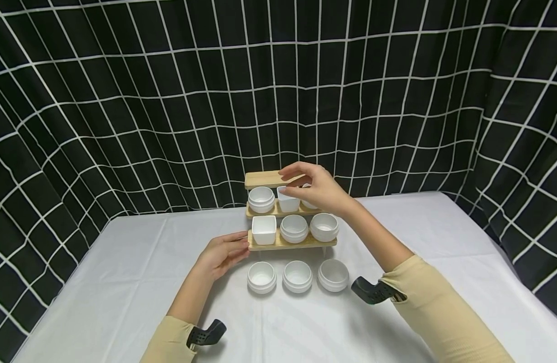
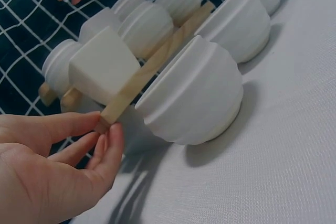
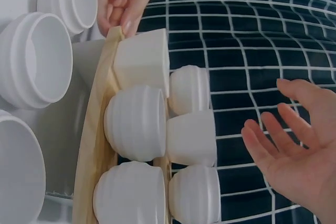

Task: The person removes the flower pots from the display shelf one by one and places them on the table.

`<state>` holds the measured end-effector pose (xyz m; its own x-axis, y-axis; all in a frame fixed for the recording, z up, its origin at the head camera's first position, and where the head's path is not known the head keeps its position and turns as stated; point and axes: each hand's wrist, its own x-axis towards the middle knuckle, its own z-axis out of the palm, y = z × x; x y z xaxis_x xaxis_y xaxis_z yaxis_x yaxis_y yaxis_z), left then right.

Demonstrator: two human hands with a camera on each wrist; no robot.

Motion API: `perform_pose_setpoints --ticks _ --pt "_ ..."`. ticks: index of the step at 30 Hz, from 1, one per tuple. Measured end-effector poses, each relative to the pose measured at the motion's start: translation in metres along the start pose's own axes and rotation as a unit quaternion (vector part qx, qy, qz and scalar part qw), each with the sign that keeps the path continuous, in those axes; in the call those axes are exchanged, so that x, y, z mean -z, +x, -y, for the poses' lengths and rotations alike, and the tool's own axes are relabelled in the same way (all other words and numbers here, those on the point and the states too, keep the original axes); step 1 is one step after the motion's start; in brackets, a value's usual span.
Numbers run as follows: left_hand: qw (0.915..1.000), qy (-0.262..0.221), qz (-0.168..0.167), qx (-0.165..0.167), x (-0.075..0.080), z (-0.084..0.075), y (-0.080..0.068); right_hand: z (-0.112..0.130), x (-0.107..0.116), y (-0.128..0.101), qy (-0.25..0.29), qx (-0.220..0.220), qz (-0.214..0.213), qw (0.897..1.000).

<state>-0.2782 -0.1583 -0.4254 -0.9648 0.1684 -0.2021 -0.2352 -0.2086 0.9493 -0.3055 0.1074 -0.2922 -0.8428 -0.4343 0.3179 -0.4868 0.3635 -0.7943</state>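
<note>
A tiered wooden stand [image 1: 287, 246] holds small white bowls on its lower two shelves. My left hand [image 1: 224, 254] pinches the left end of the lowest shelf between thumb and fingers, as the left wrist view shows. That shelf carries a square bowl [image 1: 264, 231] and two round bowls, one in the middle [image 1: 294, 229]. On the shelf behind stand a round bowl [image 1: 261, 200], a square bowl [image 1: 288, 203] and another round one, partly hidden by my right hand [image 1: 323, 190]. This hand hovers above them, fingers apart and holding nothing; in the right wrist view, a gap separates it from the bowls.
Three round white bowls stand in a row on the white tablecloth [image 1: 147, 282] before the stand: left [image 1: 262, 278], middle [image 1: 297, 277] and right [image 1: 333, 276]. Bare wood shows on the top shelf [image 1: 262, 179]. A black curtain with white grid lines [image 1: 206, 111] hangs behind.
</note>
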Motion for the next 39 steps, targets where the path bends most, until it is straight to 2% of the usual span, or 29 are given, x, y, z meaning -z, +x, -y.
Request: perform_pose_setpoints --ticks 10,28,39 --pt "1.0000 -0.008 0.002 0.001 0.000 0.001 0.001 0.001 -0.006 0.012 -0.022 -0.007 0.005 1.000" --pt "0.9999 -0.012 0.000 0.003 0.000 0.002 0.001 0.000 -0.014 0.039 -0.016 -0.014 0.043 0.999" --pt "0.9998 -0.016 0.007 -0.001 0.002 0.003 0.003 -0.002 -0.023 0.054 -0.029 -0.019 0.050 0.998"
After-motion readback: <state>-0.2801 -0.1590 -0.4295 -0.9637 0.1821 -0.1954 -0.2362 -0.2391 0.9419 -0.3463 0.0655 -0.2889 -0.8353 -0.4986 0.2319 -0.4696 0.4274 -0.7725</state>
